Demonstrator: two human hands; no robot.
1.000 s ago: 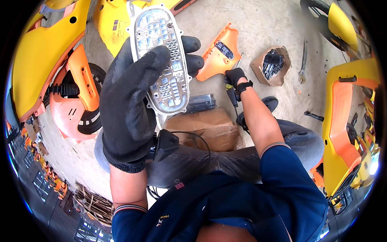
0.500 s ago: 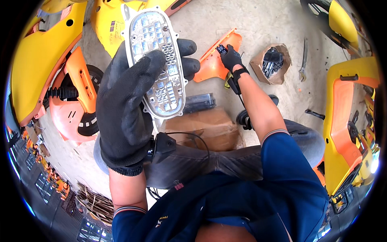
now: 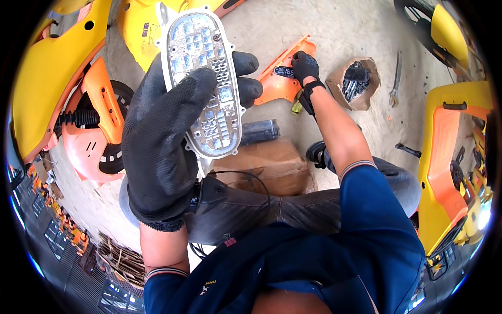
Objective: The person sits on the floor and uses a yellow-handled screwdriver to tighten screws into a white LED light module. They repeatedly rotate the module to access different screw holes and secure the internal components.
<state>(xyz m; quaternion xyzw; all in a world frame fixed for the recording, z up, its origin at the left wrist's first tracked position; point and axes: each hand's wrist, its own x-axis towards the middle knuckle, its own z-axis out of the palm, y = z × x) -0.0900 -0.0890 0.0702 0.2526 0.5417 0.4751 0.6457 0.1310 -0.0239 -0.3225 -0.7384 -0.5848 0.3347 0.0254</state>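
Observation:
My left hand (image 3: 157, 141), in a black glove, grips an oval pale-rimmed housing (image 3: 224, 123) close to the camera. Its face has many small blue and silver raised cells, and screw lugs stand around its rim. My thumb lies across the face; the other fingers wrap behind it. Farther off, my right hand (image 3: 305, 66), also black-gloved, is closed at the upper right edge of an orange plastic panel (image 3: 273, 90) on the floor; its fingertips are partly hidden. Beside that hand, a small black digital display (image 3: 284, 71) shows on the panel.
An open paper bag (image 3: 372, 94) of dark parts stands right of the panel, with a wrench (image 3: 396, 83) beyond. A cardboard box (image 3: 266, 167) and a dark long block (image 3: 260, 132) lie before my legs. Yellow-orange body panels (image 3: 57, 68) flank both sides.
My right hand has shifted off the black display toward the panel's upper right edge, uncovering the lit display. My left hand keeps the oval housing in nearly the same place.

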